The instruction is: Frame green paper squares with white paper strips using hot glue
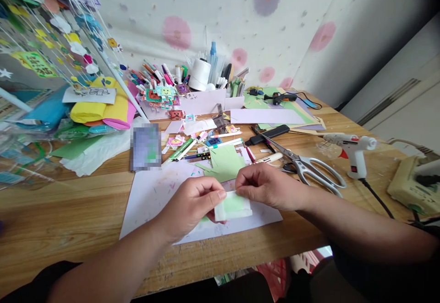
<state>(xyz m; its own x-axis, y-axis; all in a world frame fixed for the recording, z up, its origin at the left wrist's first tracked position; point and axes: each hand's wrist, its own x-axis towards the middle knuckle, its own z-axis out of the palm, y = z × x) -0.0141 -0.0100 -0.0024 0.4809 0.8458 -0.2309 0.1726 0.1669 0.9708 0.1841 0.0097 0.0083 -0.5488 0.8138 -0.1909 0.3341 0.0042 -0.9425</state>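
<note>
Between my hands is a small piece of light green paper (235,205) with white strips along its edges. My left hand (195,204) pinches its upper left corner, thumb on top and fingers underneath. At the upper right edge, the fingertips of my right hand (263,184) are pressed together on the same paper. Below lies a large white sheet (147,202) dotted with coloured specks. A bigger light green sheet (225,161) with cut strips rests just beyond my hands. Silver scissors (309,168) lie beside my right forearm, blades pointing away to the left.
A white glue gun (355,151) stands at the right near a power strip (412,184). Markers (185,149) and paper scraps litter the middle. Behind them is a white organizer box (202,101) with pens. Paper garlands (68,37) hang at the left.
</note>
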